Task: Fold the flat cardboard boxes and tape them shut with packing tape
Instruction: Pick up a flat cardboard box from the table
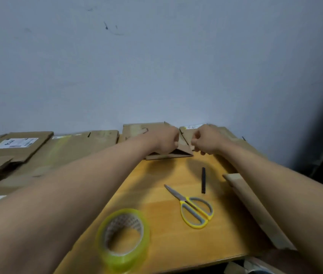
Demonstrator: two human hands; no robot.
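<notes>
Brown flattened cardboard boxes (pixel 38 153) are lying in an overlapping heap along the left side, one of them showing a white printed label (pixel 16 143). Both bare forearms are reaching forward over the yellow wooden desk (pixel 166 238) toward its far edge by the pale blue wall (pixel 156 66). The left hand (pixel 166 140) is curling its fingers round the left part of a small brown cardboard box (pixel 176 153) that is sitting, partly folded, at the far edge of the desk. Just beside it, the right hand (pixel 204 140) is curling its fingers on the right part of the same box, the knuckles of the two hands nearly meeting; blur is hiding exactly which flap each finger is pinching. Nearer the camera, a roll of clear yellowish packing tape (pixel 123 240) is lying flat on the desk. To its right, yellow-and-grey-handled scissors (pixel 192 208) are lying closed, blades pointing up and left. A short black stick-shaped object (pixel 203 179) is lying just beyond them. Another brown cardboard piece (pixel 255 210) is running along the desk's right edge under the right forearm.
</notes>
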